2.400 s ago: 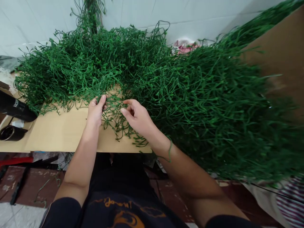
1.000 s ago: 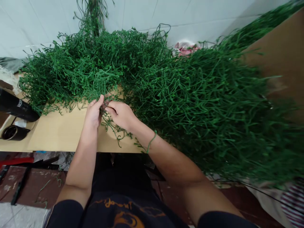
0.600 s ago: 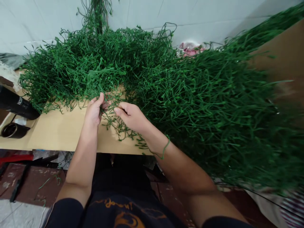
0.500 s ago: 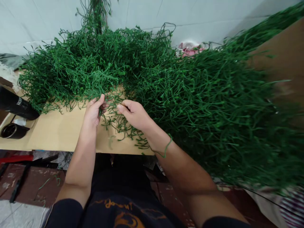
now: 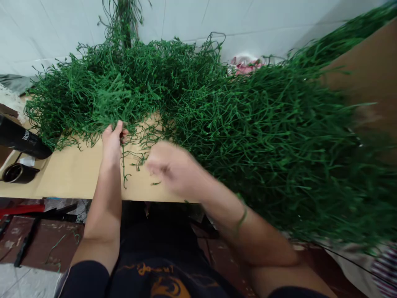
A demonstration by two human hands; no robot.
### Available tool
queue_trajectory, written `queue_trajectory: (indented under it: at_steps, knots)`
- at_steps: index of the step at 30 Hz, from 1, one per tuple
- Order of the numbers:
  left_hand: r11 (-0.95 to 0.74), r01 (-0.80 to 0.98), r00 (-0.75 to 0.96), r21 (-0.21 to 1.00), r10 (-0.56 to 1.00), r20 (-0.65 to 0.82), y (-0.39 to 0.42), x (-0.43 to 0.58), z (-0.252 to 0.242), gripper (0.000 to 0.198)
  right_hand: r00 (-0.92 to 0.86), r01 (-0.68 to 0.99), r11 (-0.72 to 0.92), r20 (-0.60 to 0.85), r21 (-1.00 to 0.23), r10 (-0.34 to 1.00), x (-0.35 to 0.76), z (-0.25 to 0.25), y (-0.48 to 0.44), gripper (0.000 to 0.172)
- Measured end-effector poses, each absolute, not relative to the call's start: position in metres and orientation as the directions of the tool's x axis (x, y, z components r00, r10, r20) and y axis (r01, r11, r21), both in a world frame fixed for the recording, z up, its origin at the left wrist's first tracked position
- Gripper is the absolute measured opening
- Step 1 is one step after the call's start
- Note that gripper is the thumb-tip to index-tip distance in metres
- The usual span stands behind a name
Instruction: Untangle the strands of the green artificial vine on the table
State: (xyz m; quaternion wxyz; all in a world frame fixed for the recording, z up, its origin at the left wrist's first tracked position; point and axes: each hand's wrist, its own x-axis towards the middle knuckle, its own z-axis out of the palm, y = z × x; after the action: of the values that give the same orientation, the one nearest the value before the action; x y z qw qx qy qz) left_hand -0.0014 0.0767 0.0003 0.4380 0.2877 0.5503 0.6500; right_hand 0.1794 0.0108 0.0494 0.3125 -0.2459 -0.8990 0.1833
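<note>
My left hand (image 5: 112,138) is closed around a bunch of thin green stems (image 5: 112,99) with small bud-like tips. The bunch fans out upward, smeared by motion, in front of the green heap behind it. One stem hangs down below the fingers. My right hand (image 5: 172,167), blurred by movement, is curled like a fist over the tan board (image 5: 77,169); whatever its fingers hold is hidden. Loose green stems (image 5: 149,134) lie on the board between the hands. A stray stem (image 5: 242,215) clings to my right forearm.
A large heap of green stems (image 5: 254,136) covers the right side and continues along the back wall. At left lie a black tumbler (image 5: 23,136) and a black cup-like piece (image 5: 19,173). A brown cardboard panel (image 5: 369,82) stands at right. Something pink and white (image 5: 245,66) sits behind the heap.
My left hand has moved left with its bunch. The right hand has drawn away from it, down toward the board's near edge. Fewer loose stems lie under the right hand.
</note>
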Motion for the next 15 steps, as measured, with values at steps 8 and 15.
queue_trajectory:
  at_steps: [8, 15]
  knots:
    - [0.106, -0.334, -0.204, 0.937, 0.962, -0.182, 0.065, 0.009, 0.006, 0.027, -0.081, 0.830, 0.345, 0.517, -0.439, 0.852, 0.224, 0.030, 0.080, 0.055]
    - [0.093, -0.379, -0.234, 0.921, 0.953, -0.193, 0.065, 0.014, 0.005, 0.026, -0.464, 0.684, 0.506, 0.223, -0.525, 0.857, 0.149, 0.011, 0.060, 0.026]
